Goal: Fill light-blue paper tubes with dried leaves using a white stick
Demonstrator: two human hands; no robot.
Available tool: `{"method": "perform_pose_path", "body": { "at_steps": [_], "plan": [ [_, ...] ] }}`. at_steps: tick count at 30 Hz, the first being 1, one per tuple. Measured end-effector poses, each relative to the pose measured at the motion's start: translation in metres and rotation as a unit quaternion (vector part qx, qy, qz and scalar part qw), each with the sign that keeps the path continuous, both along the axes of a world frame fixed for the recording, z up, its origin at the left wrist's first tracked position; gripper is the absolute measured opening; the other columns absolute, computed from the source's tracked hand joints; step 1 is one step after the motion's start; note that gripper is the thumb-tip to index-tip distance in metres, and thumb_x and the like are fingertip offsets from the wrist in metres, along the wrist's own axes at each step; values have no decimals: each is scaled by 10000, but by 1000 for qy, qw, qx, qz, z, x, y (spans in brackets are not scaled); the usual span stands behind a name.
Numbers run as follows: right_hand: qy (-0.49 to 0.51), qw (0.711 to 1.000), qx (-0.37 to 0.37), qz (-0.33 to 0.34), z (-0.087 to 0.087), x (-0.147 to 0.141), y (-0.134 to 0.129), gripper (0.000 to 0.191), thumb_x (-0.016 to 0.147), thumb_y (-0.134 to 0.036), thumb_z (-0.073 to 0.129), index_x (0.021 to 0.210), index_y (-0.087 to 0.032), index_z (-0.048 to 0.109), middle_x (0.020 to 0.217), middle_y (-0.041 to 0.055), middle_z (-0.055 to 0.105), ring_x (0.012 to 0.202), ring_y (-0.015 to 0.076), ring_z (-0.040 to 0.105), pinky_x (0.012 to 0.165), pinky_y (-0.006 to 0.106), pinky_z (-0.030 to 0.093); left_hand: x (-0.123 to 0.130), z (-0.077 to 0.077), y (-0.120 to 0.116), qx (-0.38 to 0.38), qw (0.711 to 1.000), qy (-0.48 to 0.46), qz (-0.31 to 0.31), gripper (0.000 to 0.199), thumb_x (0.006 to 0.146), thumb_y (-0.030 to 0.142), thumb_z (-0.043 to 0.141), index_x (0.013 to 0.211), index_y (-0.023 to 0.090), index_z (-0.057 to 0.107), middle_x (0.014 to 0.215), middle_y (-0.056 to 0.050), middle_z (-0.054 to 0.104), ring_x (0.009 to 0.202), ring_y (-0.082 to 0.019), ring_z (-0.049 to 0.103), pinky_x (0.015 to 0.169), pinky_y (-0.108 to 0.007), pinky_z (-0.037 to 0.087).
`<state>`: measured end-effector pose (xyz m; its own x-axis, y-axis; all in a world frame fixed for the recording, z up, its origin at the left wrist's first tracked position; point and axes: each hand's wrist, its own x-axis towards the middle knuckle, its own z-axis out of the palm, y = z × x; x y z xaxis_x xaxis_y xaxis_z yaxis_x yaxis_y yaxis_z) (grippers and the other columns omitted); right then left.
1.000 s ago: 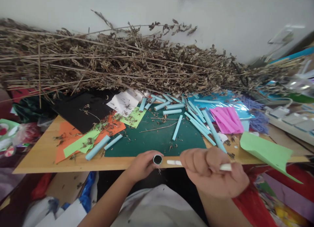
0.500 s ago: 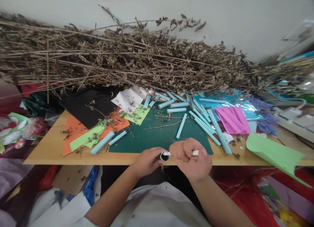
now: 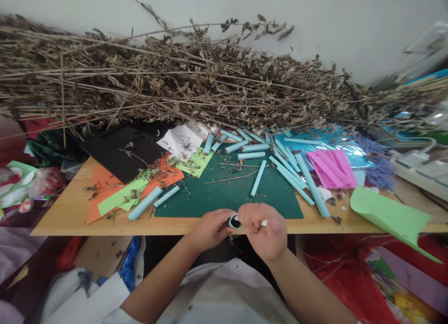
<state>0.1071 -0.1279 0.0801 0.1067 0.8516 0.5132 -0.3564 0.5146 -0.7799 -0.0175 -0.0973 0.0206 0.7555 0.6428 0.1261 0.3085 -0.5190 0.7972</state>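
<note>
At the table's front edge my left hand (image 3: 209, 229) is closed around a short paper tube (image 3: 234, 222), whose pale rim and dark opening face me. My right hand (image 3: 269, 234), right beside it, is closed on a thin white stick (image 3: 264, 223). One end of the stick shows past my curled fingers; the other enters the tube's mouth. The tube's body is mostly hidden in my left hand. Beneath and beyond both hands lies a green cutting mat (image 3: 224, 198), with a light-blue paper roll (image 3: 258, 178) and thin twigs on it.
Several light-blue rolls (image 3: 254, 147) lie farther back. Dried stalks (image 3: 196, 81) are heaped along the wall. Orange paper (image 3: 100, 188) and a black sheet (image 3: 122, 151) are left; pink paper (image 3: 332, 169) and a curled green sheet (image 3: 388, 216) are right, the latter overhanging the edge.
My right hand has moved left, closer to the tube, and its fingers have turned over. Less of the stick shows between my hands. My left hand stays nearly still.
</note>
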Motion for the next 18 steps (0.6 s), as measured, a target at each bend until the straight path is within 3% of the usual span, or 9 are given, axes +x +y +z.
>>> {"method": "perform_pose_path", "body": {
  "at_steps": [11,15,18],
  "plan": [
    [43,992,-113,28,1,6,11,328,823,-318,318,524,-183,304,421,-55,230,376,81,221,391,217,164,2,1,1,-8,1000,5,-11,280,797,347,434,1001,176,523,953,-68,593,869,-164,533,739,-240,401],
    [49,991,-118,34,0,6,8,345,803,-355,368,511,-179,314,416,-53,242,382,80,225,399,223,164,1,1,1,-12,1000,6,-12,306,790,365,441,1015,175,525,956,-75,596,873,-169,536,747,-248,406],
    [61,990,-113,57,11,12,2,346,794,-385,373,522,-180,311,423,-53,234,390,83,230,411,229,178,0,1,0,-11,1000,8,-14,316,789,368,442,1029,176,517,975,-79,593,885,-170,535,760,-251,406]
  ]
}}
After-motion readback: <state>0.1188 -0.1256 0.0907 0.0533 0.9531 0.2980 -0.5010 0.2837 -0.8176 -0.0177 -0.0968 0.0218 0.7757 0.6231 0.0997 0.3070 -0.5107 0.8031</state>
